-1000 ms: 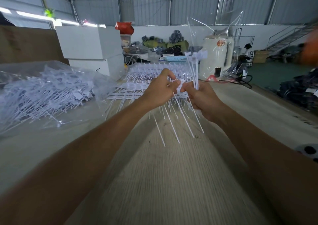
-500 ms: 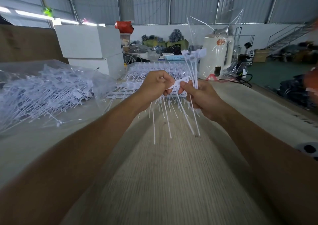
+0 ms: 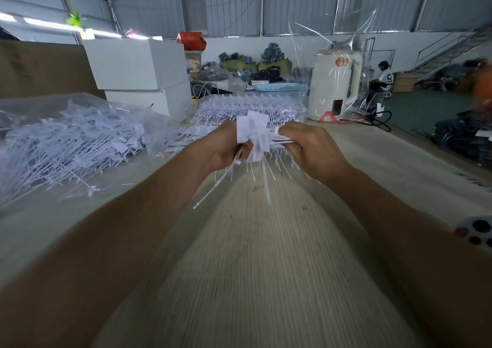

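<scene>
A bundle of thin white plastic tag ties with flat label heads [image 3: 253, 131] is held in the air above the middle of the pale wood-grain tabletop [image 3: 253, 267]. The fingers of the left hand [image 3: 222, 149] curl round the label end. The right hand [image 3: 312, 151] pinches a few stems side-on, probably to square the heads up. A clear plastic bag of loose ties [image 3: 66, 145] lies on the tabletop's left part, within reach.

My left hand [image 3: 222, 149] and right hand [image 3: 312, 147] grip a bundle of white tag ties [image 3: 255, 145] between them, above the wooden table [image 3: 253, 267]. Its flags [image 3: 251, 127] stand above my fingers and its thin tails [image 3: 266, 185] fan out below them. A stack of ties [image 3: 250, 106] lies just beyond my fingertips. A bagged heap of ties [image 3: 66, 147] lies well to the left of them.
</scene>
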A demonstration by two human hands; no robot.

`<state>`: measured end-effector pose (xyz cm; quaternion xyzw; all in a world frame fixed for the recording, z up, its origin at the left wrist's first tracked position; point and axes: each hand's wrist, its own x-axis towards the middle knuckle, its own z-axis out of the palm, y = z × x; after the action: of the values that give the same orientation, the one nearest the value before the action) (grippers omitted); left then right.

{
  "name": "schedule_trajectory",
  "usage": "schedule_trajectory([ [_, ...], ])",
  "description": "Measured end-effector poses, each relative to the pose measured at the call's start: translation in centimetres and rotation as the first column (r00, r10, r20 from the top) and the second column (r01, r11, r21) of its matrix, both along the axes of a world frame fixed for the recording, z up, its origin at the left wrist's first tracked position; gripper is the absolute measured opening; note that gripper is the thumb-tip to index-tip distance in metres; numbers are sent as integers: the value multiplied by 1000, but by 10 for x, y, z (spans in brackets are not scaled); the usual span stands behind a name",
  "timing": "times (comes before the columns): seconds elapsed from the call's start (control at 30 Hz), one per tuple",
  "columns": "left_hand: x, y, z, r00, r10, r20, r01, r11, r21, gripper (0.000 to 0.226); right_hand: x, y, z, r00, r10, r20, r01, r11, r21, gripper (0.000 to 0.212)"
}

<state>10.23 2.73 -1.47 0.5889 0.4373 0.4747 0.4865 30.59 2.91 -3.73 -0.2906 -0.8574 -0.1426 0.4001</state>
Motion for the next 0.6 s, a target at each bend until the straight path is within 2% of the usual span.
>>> schedule_trajectory([
  [0.07, -4, 0, 0, 997, -68, -38, 67, 997, -27, 33, 0, -2, -2, 1000, -9, 29, 8, 1000, 27, 18],
  [0.13, -7, 2, 3, 985, -166, -52, 165, 986, -29, 30, -2, -3, -2, 1000, 14, -27, -14, 1000, -3, 16],
  [0.2, -8, 7, 9, 988, -109, -112, 112, 994, 18, 22, -6, -1, -2, 988, -14, -151, -3, 994, -111, 28],
  [0.3, -4, 8, 17, 982, -28, -188, 51, 992, 118, 19, -6, 8, -4, 957, -88, -277, 12, 964, -265, 28],
  [0.43, 3, 4, 20, 960, 108, -259, -48, 973, 226, 4, -4, 13, -9, 942, -97, -321, -3, 955, -297, 24],
  [0.6, 11, -8, 15, 941, 17, -337, 94, 946, 312, 17, -9, 11, -7, 940, -80, -332, -14, 963, -270, 27],
])
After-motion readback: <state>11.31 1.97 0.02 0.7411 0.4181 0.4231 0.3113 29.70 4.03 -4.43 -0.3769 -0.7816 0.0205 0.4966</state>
